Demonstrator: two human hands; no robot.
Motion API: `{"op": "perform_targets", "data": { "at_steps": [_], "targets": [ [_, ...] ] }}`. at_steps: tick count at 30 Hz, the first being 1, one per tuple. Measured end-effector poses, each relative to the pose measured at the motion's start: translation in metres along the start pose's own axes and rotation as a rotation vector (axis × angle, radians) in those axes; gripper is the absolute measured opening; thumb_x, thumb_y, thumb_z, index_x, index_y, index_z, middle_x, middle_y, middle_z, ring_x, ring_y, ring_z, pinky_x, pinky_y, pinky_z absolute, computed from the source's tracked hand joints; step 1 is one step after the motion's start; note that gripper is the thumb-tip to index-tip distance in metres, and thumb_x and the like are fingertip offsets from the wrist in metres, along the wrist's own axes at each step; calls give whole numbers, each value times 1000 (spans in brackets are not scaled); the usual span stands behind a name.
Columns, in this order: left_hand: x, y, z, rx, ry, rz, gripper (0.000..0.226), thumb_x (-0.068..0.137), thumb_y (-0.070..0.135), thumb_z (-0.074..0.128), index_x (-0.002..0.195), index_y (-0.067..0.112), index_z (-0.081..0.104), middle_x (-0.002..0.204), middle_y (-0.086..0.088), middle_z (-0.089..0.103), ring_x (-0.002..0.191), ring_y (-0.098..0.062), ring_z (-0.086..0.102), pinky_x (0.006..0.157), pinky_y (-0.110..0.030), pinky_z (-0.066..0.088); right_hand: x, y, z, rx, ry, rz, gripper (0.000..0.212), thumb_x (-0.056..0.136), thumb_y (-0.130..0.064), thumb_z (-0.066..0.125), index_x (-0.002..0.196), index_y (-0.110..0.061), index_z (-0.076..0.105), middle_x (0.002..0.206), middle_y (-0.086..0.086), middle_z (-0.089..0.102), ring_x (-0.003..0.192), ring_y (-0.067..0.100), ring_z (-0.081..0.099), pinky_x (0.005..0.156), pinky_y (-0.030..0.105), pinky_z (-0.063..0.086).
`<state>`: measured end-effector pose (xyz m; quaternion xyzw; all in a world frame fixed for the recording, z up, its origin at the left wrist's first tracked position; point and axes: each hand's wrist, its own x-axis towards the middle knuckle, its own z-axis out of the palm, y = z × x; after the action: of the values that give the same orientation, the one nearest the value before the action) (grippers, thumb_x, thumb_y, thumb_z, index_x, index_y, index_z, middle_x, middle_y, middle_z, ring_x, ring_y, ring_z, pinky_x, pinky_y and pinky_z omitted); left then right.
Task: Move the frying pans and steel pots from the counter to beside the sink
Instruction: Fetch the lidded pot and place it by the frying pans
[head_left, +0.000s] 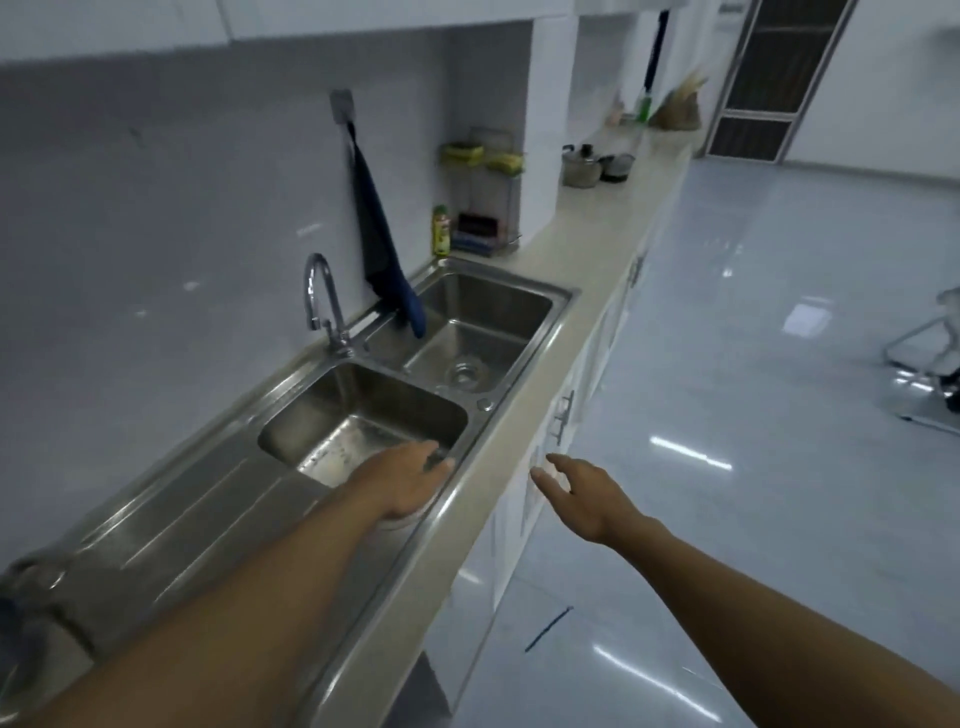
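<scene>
Steel pots (581, 169) stand at the far end of the bench (587, 270), well apart from sink (493, 296); these not yet moved. Left hand (405, 486), right hand (582, 493): fingers apart, empty.

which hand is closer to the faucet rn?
Left. The left hand is over the front rim of the nearer basin, whose far side holds the faucet. The right hand is past the counter edge, in front of the cabinet doors.
</scene>
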<state>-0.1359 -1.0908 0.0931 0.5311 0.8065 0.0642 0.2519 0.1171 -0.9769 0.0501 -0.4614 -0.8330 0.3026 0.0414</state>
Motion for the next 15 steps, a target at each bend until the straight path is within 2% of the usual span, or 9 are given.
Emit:
{"op": "perform_targets", "data": {
  "at_steps": [2,5,11,15],
  "targets": [
    [34,41,3,23,-3,24,69,96,65,36,151,25,39,157,-7,41,142,-29,43,111,-44,36,12,36,-27,13,23,38,78,97,-70,30,155,-18,37,159,6,43,146,25,40,120,43,31],
    [83,99,9,20,-4,71,67,96,65,33,149,25,42,156,-6,44,140,-28,45,113,-47,38,28,88,-66,42,45,96,83,94,-75,29,155,-19,37,158,5,44,145,24,41,119,44,33],
    [165,178,19,26,-57,126,84,88,78,23,155,28,31,163,0,33,147,-26,36,117,-52,32,60,166,-126,80,87,194,91,89,-82,23,155,-22,38,158,2,44,144,23,43,119,43,33],
    [224,218,20,30,-60,168,77,94,70,28,154,21,35,160,-7,38,144,-30,40,116,-51,34,93,204,-158,96,114,229,93,87,-84,21,155,-23,37,158,3,44,144,24,42,119,44,33]
  ]
}}
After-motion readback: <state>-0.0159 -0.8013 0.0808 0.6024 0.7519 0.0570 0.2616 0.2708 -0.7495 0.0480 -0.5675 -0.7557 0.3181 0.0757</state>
